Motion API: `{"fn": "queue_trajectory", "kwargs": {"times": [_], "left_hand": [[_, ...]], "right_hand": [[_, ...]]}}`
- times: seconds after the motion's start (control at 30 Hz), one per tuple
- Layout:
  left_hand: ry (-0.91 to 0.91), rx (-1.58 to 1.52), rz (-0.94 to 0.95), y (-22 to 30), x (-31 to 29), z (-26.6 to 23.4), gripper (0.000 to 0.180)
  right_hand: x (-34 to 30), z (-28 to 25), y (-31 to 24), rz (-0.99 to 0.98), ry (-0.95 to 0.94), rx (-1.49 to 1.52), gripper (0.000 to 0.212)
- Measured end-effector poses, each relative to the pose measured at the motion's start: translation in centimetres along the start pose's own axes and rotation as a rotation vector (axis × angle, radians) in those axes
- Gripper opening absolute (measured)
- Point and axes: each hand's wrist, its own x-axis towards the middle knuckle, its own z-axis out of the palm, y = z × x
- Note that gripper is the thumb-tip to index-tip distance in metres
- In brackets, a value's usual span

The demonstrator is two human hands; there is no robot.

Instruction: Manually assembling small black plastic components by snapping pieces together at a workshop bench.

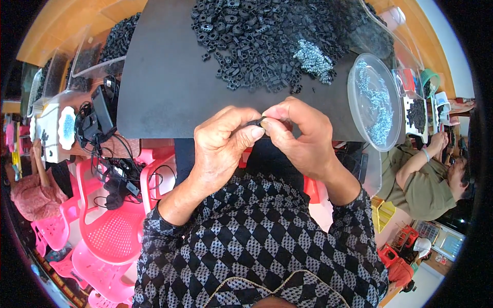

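Head view, looking down: both hands are up in front of the near edge of the dark desk (164, 95), working on one small black part (253, 122). It sits right between them, off the desk surface. Left hand (218, 146) has its grip closed on the part, thumb and forefinger pinching it. Right hand (305, 136) has finger and thumb closed at the other end; looks like they're on the part too, but I honestly can't tell if something tinier is tucked in there.

Big pile of black pieces (257, 43) further up the desk, with a clump of silvery bits (314, 60) (springs, I reckon) on its right side. More of those are in the round clear tray (351, 97) off to the right.

My guess is the step is fitting or pressing something into that part. If so, let the left hand be the vise: hold the body firm and don't let it roll. Let the right fingertips do the fine work, lined up straight before pushing. Keep the thumbs low enough to see the joint, since they cover most of it. Ease the pressure on gradually; a sprung piece could ping away. Staying over the desk would help catch any drops.
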Motion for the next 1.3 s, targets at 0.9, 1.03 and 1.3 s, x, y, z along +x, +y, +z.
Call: {"fn": "queue_trajectory", "kwargs": {"times": [0.9,1.03,1.3], "left_hand": [[0.111,0.357,0.394,-0.5,-0.2,0.6,0.02],[0.145,0.47,0.488,-0.5,0.0,0.5,0.024],[0.166,0.497,0.521,-0.7,0.1,0.6,0.025]], "right_hand": [[1.7,-3.1,-0.8,0.719,-0.379,0.649,0.04],[1.7,-3.0,-0.6,0.687,-0.402,0.681,0.043],[1.7,-2.7,0.0,0.726,-0.487,0.841,0.031]]}}
